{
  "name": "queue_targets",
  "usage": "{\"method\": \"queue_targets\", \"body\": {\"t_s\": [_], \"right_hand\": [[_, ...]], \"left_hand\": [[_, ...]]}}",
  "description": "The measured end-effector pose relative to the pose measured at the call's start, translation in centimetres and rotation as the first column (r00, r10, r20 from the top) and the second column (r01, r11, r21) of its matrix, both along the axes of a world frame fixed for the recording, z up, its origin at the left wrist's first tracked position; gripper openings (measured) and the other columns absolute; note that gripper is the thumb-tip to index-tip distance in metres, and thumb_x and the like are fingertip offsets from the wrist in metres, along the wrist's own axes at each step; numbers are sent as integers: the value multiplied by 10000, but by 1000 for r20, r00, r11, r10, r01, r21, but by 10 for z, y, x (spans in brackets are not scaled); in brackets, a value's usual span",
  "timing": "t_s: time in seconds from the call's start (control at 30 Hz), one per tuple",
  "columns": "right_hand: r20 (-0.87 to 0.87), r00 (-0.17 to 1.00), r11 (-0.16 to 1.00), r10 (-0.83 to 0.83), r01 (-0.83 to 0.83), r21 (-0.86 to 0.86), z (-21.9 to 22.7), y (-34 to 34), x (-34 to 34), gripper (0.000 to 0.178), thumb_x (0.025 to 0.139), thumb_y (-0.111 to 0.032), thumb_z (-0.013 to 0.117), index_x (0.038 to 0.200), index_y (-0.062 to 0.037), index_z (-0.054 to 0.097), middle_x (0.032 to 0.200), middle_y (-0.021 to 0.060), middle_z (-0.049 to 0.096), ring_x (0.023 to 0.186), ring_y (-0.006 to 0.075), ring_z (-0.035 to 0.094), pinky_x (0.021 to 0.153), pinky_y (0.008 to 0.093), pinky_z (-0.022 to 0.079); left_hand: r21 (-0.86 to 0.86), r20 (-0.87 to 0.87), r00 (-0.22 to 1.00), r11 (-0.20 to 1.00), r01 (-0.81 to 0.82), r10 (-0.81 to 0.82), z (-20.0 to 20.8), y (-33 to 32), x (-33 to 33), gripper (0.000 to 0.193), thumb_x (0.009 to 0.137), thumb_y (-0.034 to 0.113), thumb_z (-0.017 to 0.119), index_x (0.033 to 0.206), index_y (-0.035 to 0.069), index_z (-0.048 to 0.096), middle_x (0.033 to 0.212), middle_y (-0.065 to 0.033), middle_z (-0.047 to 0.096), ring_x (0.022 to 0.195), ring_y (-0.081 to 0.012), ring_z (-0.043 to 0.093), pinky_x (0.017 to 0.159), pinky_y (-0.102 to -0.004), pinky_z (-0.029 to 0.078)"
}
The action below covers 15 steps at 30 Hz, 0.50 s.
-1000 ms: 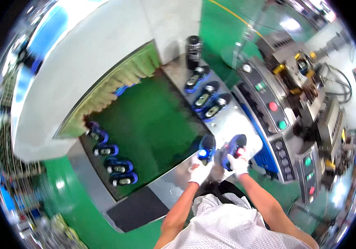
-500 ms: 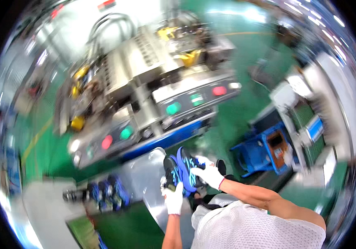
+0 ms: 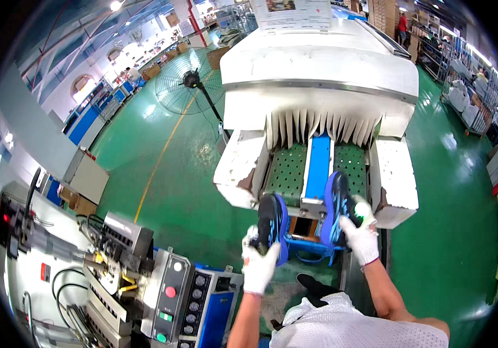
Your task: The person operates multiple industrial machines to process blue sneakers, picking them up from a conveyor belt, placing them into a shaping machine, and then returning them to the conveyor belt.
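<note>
My left hand, in a white glove, is closed around a black and blue sports shoe with a purple-blue sole. A matching shoe is gripped in my right hand, also gloved. Both shoes are held up on their sides, toes pointing away from me, soles facing each other. They hang in front of a white tunnel machine with a strip curtain over its opening. The right shoe overlaps the near end of the green perforated conveyor and blue centre strip.
At the lower left stands a machine with a button panel and hoses. A pedestal fan is left of the tunnel machine. Below the conveyor end sits a blue stool-like frame. A wire rack cart stands far right.
My view has swung right, from the button-panel machine and metal table to the tunnel machine. Both shoes came along in my hands and are now farther apart.
</note>
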State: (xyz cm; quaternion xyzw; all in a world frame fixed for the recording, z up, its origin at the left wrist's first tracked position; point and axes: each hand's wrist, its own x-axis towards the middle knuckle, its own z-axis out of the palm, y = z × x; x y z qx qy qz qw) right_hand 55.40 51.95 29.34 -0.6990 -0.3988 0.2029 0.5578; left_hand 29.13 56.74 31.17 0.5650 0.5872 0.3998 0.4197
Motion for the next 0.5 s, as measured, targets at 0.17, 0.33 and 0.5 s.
{"method": "queue_targets", "body": {"t_s": [0.17, 0.33, 0.5], "right_hand": [[359, 911, 963, -204, 252, -92, -26, 109, 97, 812, 842, -243, 765, 1523, -41, 371, 1395, 267, 564, 1304, 392, 554, 1090, 456, 435], [309, 944, 945, -116, 201, -257, -45, 231, 159, 764, 773, -353, 775, 1429, -60, 514, 1176, 247, 694, 1098, 435, 656, 966, 500, 501], [633, 627, 888, -453, 379, 261, -44, 262, 151, 587, 889, -440, 688, 1242, 26, 641, 1270, 256, 652, 1186, 411, 615, 1027, 495, 456]], "left_hand": [[181, -458, 881, 958, 221, -116, -11, 179, 122, 777, 808, 436, 755, 1381, -9, 479, 1284, -264, 629, 1202, -416, 613, 1045, -474, 444], [109, -528, 835, 962, 249, -156, -52, 295, 178, 817, 869, 457, 688, 1482, -17, 428, 1440, -292, 525, 1344, -435, 504, 1121, -496, 386], [285, -224, 968, 942, 175, -112, -46, 255, 151, 759, 907, 433, 662, 1436, -66, 446, 1470, -298, 462, 1369, -423, 460, 1149, -454, 371]]}}
